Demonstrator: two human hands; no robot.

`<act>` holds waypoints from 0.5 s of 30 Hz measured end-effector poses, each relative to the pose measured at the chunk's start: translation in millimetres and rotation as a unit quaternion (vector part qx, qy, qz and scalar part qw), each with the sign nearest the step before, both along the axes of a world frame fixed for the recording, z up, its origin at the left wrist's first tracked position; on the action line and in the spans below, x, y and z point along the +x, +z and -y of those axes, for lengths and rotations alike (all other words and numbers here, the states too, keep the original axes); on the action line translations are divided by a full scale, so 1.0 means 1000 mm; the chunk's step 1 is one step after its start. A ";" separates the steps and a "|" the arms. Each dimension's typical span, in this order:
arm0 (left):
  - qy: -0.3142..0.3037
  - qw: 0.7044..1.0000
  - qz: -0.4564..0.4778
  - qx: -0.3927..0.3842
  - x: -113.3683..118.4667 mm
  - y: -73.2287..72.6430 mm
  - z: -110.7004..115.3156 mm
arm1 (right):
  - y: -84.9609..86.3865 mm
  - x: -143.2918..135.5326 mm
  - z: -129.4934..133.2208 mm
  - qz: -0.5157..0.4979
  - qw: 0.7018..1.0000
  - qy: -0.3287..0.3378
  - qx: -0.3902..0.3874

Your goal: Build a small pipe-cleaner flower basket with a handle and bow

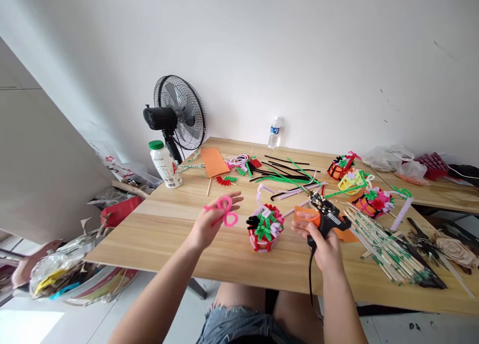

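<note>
A pink pipe-cleaner bow [229, 218] with two loops is held in my left hand [209, 223]; some of that hand's fingers stretch out behind it. My right hand [324, 246] grips a black hot glue gun [329, 219] by its handle, with its nozzle side pointing up and left and its cord hanging below. An orange piece [305, 215] shows by the right fingers. Between my hands stands a small pipe-cleaner flower basket [264, 229], red and white, filled with green, black, red and lilac flowers. It touches neither hand.
Loose black pipe cleaners [288, 170] lie behind the basket. More flower baskets [372, 202] and a bundle of wrapped sticks [385, 244] are at right. At left stand a white bottle [166, 167] and a black fan [179, 112]. A water bottle [274, 134] is near the wall.
</note>
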State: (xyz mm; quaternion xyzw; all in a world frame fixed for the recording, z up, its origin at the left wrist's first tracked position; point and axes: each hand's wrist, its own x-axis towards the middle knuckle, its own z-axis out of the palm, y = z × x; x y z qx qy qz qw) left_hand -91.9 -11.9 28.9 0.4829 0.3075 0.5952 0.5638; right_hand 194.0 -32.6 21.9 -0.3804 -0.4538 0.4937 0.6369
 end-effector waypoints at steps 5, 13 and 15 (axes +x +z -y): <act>-0.161 0.983 0.042 -0.072 0.004 0.041 -0.058 | 0.017 -0.006 0.023 0.073 0.997 0.037 0.016; -0.260 0.965 -0.003 -0.034 0.009 0.064 -0.083 | 0.030 -0.035 0.040 0.083 0.993 0.085 0.005; -0.279 0.960 -0.005 -0.021 0.010 0.064 -0.084 | 0.030 -0.042 0.042 0.092 0.993 0.071 0.002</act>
